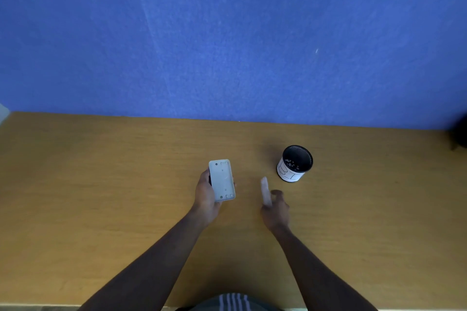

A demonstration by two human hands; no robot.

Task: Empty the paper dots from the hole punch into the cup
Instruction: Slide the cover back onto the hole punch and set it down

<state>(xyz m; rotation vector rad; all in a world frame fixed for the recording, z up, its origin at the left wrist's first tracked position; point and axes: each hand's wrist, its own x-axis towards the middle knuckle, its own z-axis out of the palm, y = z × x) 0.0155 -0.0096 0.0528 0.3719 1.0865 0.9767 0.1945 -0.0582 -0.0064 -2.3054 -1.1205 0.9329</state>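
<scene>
**Hands above the bench, hole punch turned over**

The hole punch (222, 180), its pale underside facing up, is gripped by the left hand (206, 199). A blurred whitish piece (265, 190) is pinched by the right hand (275, 212). The cup (295, 163), with paper dots (293, 163) inside, stands upright on the bench (101, 184), near the right hand.

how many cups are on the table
1. The cup stands upright on the table, beyond and right of the right hand, with white paper dots inside. None look hidden.

No readable text; cup (290, 171) markings perhaps lettering.
</scene>
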